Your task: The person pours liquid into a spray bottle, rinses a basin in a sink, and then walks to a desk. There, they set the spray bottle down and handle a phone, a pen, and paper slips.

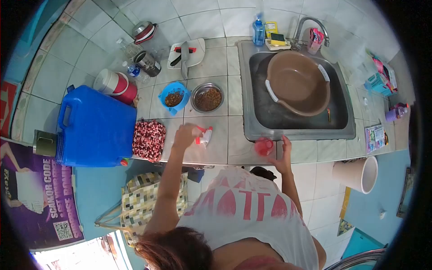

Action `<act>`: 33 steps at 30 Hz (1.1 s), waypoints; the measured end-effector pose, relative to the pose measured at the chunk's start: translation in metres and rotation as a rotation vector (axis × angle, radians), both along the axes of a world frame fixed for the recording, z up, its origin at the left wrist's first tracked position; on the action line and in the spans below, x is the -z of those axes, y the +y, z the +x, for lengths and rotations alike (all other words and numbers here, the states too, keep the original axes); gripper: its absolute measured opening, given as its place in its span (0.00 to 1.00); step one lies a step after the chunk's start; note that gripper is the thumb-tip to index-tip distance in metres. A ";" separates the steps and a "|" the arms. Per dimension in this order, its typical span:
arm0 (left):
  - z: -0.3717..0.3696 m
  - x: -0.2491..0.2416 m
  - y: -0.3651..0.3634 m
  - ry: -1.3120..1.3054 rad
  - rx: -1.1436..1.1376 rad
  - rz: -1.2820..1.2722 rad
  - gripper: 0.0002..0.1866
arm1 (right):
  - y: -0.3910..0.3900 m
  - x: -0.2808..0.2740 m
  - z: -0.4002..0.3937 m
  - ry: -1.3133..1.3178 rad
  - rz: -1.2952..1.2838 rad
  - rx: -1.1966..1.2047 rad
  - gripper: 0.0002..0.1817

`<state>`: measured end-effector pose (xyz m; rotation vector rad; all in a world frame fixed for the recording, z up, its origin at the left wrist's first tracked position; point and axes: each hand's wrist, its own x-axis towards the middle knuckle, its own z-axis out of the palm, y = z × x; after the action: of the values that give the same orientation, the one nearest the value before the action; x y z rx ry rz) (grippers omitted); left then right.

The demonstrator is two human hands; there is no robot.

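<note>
left hand (184, 135): arm outstretched, fingers seemingly curled | right hand (285, 155): arm bent, fingers extended forward

Spray bottle (203, 135) body behind left hand (185, 135); poster (33, 198) partly cut off.

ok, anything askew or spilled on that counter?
No spill visible. The brown basin sits tilted in the sink, one edge up on the rim. The white bucket lies on its side on the floor.
</note>
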<state>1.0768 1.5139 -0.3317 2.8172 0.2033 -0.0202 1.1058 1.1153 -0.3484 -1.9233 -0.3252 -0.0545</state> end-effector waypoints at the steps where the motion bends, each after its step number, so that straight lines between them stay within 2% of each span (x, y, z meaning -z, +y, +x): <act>1: 0.015 0.002 0.007 -0.096 -0.051 -0.178 0.13 | -0.012 0.006 0.001 0.001 0.001 -0.010 0.51; 3: 0.055 -0.008 -0.005 0.029 -0.291 -0.454 0.07 | -0.035 0.017 0.001 0.048 0.200 0.069 0.46; 6: 0.088 0.022 -0.012 0.067 -0.415 -0.501 0.07 | -0.060 0.009 -0.001 0.023 0.145 0.124 0.41; 9: 0.105 0.037 -0.023 -0.029 -0.644 -0.743 0.07 | -0.075 0.006 -0.007 0.036 0.241 0.213 0.38; 12: 0.110 0.039 -0.027 -0.202 -0.850 -1.184 0.09 | -0.086 0.014 -0.016 0.096 0.333 0.338 0.35; 14: 0.110 0.019 -0.030 -0.332 -0.852 -1.471 0.10 | -0.091 0.028 -0.020 -0.001 0.294 0.401 0.31; 15: 0.112 -0.004 -0.032 -0.406 -0.794 -1.569 0.11 | -0.091 0.033 -0.023 0.005 0.299 0.484 0.29; 16: 0.113 -0.040 -0.033 -0.440 -0.702 -1.631 0.17 | -0.093 0.044 -0.023 -0.033 0.228 0.548 0.28; 17: 0.117 -0.086 -0.039 -0.589 -0.545 -1.585 0.17 | -0.095 0.037 -0.023 -0.070 0.080 0.580 0.26; 18: 0.115 -0.155 -0.052 -0.724 -0.364 -1.526 0.17 | -0.088 0.033 -0.019 -0.074 0.044 0.672 0.26; 19: 0.114 -0.208 -0.049 -0.914 -0.023 -1.273 0.15 | -0.087 0.034 -0.014 -0.123 -0.069 0.695 0.26; 20: 0.099 -0.284 -0.068 -1.078 0.101 -0.953 0.13 | -0.087 0.036 -0.009 -0.156 -0.197 0.714 0.26; 21: 0.087 -0.340 -0.079 -1.208 0.281 -0.871 0.10 | -0.083 0.035 -0.001 -0.176 -0.189 0.722 0.26; 23: 0.080 -0.431 -0.094 -1.519 0.637 -0.547 0.06 | -0.073 0.036 0.013 -0.206 -0.125 0.678 0.26; 24: 0.085 -0.469 -0.102 -1.625 0.626 -0.440 0.05 | -0.072 0.041 0.019 -0.227 -0.152 0.686 0.25; 25: 0.094 -0.508 -0.116 -1.702 0.521 -0.216 0.06 | -0.072 0.046 0.023 -0.237 -0.147 0.691 0.25; 26: 0.116 -0.547 -0.118 -1.767 0.539 -0.029 0.06 | -0.071 0.051 0.027 -0.248 -0.242 0.701 0.26; 28: 0.153 -0.612 -0.140 -1.636 0.477 0.115 0.07 | -0.065 0.058 0.030 -0.198 -0.484 0.746 0.28; 29: 0.177 -0.643 -0.141 -1.559 0.372 0.336 0.15 | -0.063 0.054 0.030 -0.205 -0.479 0.754 0.28; 31: 0.221 -0.684 -0.156 -1.430 0.135 0.381 0.19 | -0.060 0.045 0.026 -0.189 -0.528 0.645 0.24; 32: 0.251 -0.711 -0.147 -1.307 0.105 0.520 0.22 | -0.059 0.043 0.026 -0.240 -0.546 0.659 0.23; 33: 0.278 -0.731 -0.132 -1.181 0.074 0.656 0.24 | -0.067 0.072 0.034 -0.243 -0.534 0.668 0.23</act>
<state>1.3548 1.3815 0.3993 2.8363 -0.2159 1.8933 1.1394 1.0480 -0.4200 -2.4869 0.1815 -0.7059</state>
